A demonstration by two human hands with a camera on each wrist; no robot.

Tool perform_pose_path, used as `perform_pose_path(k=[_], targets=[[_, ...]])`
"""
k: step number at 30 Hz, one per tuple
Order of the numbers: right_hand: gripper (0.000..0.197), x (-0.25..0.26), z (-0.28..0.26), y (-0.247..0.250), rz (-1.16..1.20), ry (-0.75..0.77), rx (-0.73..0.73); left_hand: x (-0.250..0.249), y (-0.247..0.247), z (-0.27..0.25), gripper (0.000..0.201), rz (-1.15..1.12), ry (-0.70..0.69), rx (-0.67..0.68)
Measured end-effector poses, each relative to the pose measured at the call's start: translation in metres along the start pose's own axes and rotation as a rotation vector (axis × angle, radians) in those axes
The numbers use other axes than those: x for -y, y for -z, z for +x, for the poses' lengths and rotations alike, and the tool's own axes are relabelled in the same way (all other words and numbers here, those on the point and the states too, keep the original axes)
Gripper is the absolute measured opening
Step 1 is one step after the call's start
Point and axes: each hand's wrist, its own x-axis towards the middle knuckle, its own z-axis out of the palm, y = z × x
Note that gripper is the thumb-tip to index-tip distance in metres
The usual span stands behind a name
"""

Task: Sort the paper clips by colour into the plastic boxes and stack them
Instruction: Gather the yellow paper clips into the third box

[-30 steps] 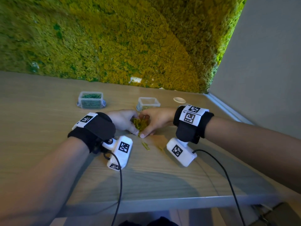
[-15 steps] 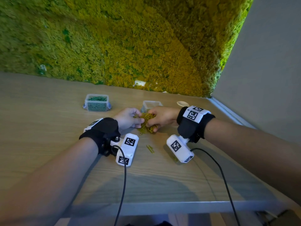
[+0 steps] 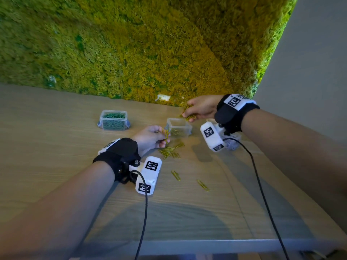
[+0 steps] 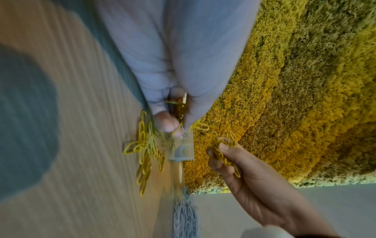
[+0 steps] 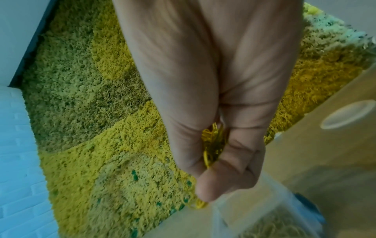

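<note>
My right hand (image 3: pixel 189 114) grips a bunch of yellow paper clips (image 4: pixel 223 151) just above the far right rim of an open clear plastic box (image 3: pixel 178 122) that has yellow clips in its bottom. My left hand (image 3: pixel 163 136) pinches a few yellow clips (image 3: pixel 166 132) beside the box's near left corner. A loose heap of yellow clips (image 3: pixel 171 150) lies on the table in front of the box, and two single clips (image 3: pixel 176 175) lie nearer to me. A second clear box filled with green clips (image 3: pixel 113 120) stands to the left.
A pile of pale grey clips (image 3: pixel 231 144) lies on the table under my right wrist. A small white round lid (image 5: pixel 352 113) rests near the back edge. The moss wall (image 3: pixel 150 53) rises right behind the wooden table (image 3: pixel 47 147).
My right hand has lifted a bunch of yellow clips off the table and carried it back to above the open box. My left hand has parted from it, keeping a few clips.
</note>
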Motion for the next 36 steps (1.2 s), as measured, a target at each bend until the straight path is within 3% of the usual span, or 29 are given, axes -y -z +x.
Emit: perform_pose_path(k=[2, 6, 9, 11, 15, 17, 21, 24, 27, 30, 33, 36], targets=[[0.036, 0.006, 0.013, -0.002, -0.052, 0.002, -0.024, 0.0, 0.0, -0.001, 0.015, 0.013, -0.013, -0.003], [0.012, 0.009, 0.03, -0.01, -0.326, -0.006, 0.005, -0.001, 0.002, -0.001, 0.014, 0.108, -0.059, -0.04], [0.016, 0.009, 0.026, -0.01, -0.481, 0.005, 0.025, -0.002, 0.003, -0.001, 0.016, 0.235, -0.097, -0.065], [0.024, 0.01, 0.017, -0.007, -0.483, 0.035, 0.002, -0.004, 0.002, -0.003, 0.02, 0.269, -0.133, -0.068], [0.022, 0.005, -0.009, -0.008, -0.339, 0.159, -0.128, -0.007, 0.0, -0.006, 0.025, 0.301, -0.168, -0.043], [0.021, -0.001, -0.022, -0.016, -0.368, 0.168, -0.092, -0.009, 0.0, -0.007, 0.026, 0.297, -0.175, -0.051], [0.038, -0.018, -0.036, -0.042, -0.794, 0.121, 0.063, -0.013, -0.002, -0.012, 0.026, 0.295, -0.166, -0.027], [0.042, -0.027, -0.044, -0.063, -0.971, 0.141, 0.105, -0.015, -0.001, -0.013, 0.023, 0.329, -0.145, -0.08], [0.048, -0.032, -0.058, -0.073, -0.956, 0.237, 0.143, -0.015, 0.006, -0.011, 0.024, 0.535, -0.063, -0.154], [0.056, -0.031, -0.079, -0.065, -0.816, 0.238, 0.182, -0.016, 0.014, -0.011, 0.037, 0.732, 0.102, -0.093], [0.063, -0.039, -0.1, -0.051, -0.787, 0.123, 0.163, -0.02, 0.02, -0.012, 0.043, 0.771, 0.133, -0.099], [0.073, -0.05, -0.119, -0.05, -0.544, -0.05, 0.295, -0.021, 0.016, -0.015, 0.05, 0.75, 0.157, -0.039]])
